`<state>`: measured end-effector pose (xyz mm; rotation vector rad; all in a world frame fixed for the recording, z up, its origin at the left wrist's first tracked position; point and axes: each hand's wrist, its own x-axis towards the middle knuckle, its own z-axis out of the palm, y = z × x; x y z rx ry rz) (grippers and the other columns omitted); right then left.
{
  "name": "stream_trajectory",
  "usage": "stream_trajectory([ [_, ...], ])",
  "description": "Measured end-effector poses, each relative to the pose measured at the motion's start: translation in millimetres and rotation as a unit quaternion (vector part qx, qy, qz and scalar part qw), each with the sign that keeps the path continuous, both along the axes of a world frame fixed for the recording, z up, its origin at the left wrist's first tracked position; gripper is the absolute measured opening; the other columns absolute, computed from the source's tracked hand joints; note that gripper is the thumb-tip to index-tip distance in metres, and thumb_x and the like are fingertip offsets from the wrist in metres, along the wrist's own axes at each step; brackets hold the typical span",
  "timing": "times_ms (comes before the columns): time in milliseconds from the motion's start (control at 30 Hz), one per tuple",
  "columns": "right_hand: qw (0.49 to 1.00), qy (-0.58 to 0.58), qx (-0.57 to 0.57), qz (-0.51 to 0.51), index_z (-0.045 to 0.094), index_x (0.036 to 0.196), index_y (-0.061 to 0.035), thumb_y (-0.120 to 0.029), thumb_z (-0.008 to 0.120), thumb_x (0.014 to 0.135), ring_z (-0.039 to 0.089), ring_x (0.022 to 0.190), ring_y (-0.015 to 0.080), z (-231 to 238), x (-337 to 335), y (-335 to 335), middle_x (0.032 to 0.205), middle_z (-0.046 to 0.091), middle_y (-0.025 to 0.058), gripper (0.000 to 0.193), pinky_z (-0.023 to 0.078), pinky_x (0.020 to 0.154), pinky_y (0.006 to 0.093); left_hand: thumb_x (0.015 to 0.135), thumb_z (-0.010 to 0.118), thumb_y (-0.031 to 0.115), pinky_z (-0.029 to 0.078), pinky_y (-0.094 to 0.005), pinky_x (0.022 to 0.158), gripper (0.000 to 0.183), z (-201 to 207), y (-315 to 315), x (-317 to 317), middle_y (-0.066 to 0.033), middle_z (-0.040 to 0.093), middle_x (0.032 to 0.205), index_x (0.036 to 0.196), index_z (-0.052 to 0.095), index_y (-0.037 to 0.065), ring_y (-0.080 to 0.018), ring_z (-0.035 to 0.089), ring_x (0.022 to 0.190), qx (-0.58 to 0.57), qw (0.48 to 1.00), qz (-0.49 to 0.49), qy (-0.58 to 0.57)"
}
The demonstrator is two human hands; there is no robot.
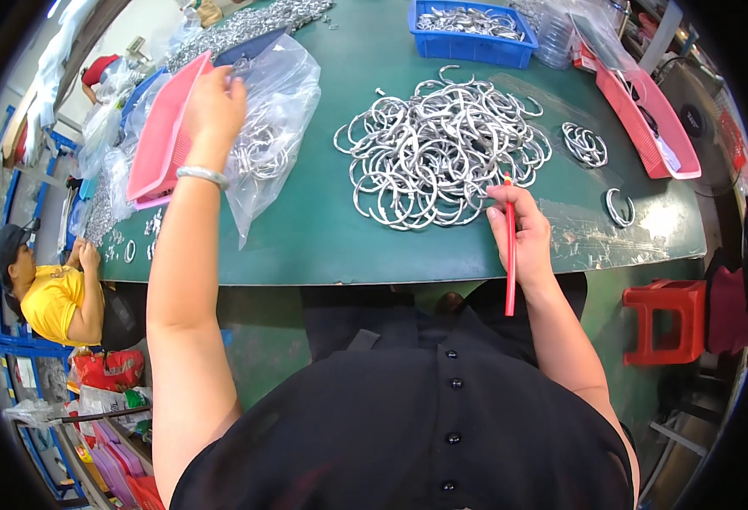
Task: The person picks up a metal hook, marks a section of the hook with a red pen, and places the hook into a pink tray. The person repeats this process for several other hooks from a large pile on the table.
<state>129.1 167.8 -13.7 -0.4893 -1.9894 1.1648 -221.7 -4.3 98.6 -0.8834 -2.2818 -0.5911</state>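
A large heap of silver open bangles (442, 153) lies on the green table in front of me. My right hand (522, 234) is at the heap's near right edge, fingers closed round a slim red pen (510, 272) whose lower end points toward me. My left hand (217, 106) is over the right rim of a pink basket (166, 136), its fingers curled; what they hold, if anything, is hidden. Beside that basket lies a clear plastic bag (280, 102) with more bangles (263, 153) in it. A pale bangle (202, 176) circles my left wrist.
A blue bin (473, 42) of metal pieces stands at the back. To the right are a small bangle cluster (584, 145), a single bangle (619, 207) and another pink basket (650, 127). A co-worker (55, 293) in yellow sits at left; a red stool (664, 321) stands right.
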Motion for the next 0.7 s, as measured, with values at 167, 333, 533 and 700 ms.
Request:
stream_trajectory([
  [167,1.000,0.006,0.007,-0.003,0.055,0.096,-0.0019,0.004,0.058,0.076,0.049,0.062,0.0065,-1.8,1.2,1.1,0.077,0.056,0.0025,0.021,0.042,0.059,0.0194,0.078,0.056,0.012,0.046,-0.0357,0.073,0.020,-28.5,44.3,72.3,-0.0102,0.057,0.088,0.097,0.060,0.010,-0.0279,0.056,0.084,-0.079,0.937,-0.331,-0.075],
  [333,1.000,0.002,-0.010,0.005,0.055,0.096,-0.0015,0.003,0.057,0.077,0.048,0.061,0.0061,0.1,1.1,0.6,0.076,0.055,0.0023,0.020,0.042,0.058,0.0193,0.078,0.056,0.013,0.044,-0.0363,0.077,0.026,-42.1,73.9,102.8,-0.0101,0.052,0.097,0.104,0.058,0.013,-0.0287,0.054,0.088,-0.169,0.903,-0.370,-0.140],
  [533,1.000,-0.004,-0.006,0.006,0.055,0.096,-0.0016,0.003,0.057,0.077,0.047,0.061,0.0055,1.5,1.2,0.5,0.075,0.055,0.0021,0.020,0.041,0.058,0.0189,0.078,0.056,0.014,0.044,-0.0350,0.075,0.013,-45.5,87.3,102.9,-0.0088,0.054,0.093,0.089,0.062,0.011,-0.0273,0.054,0.086,-0.169,0.902,-0.363,-0.157],
  [700,1.000,-0.005,-0.014,0.005,0.054,0.096,-0.0015,0.003,0.057,0.077,0.047,0.060,0.0050,0.6,2.3,1.9,0.073,0.054,0.0014,0.020,0.041,0.057,0.0186,0.076,0.058,0.005,0.044,-0.0308,0.068,0.011,-34.2,80.5,97.5,-0.0095,0.057,0.083,0.086,0.059,0.003,-0.0233,0.055,0.076,-0.137,0.884,-0.407,-0.183],
])
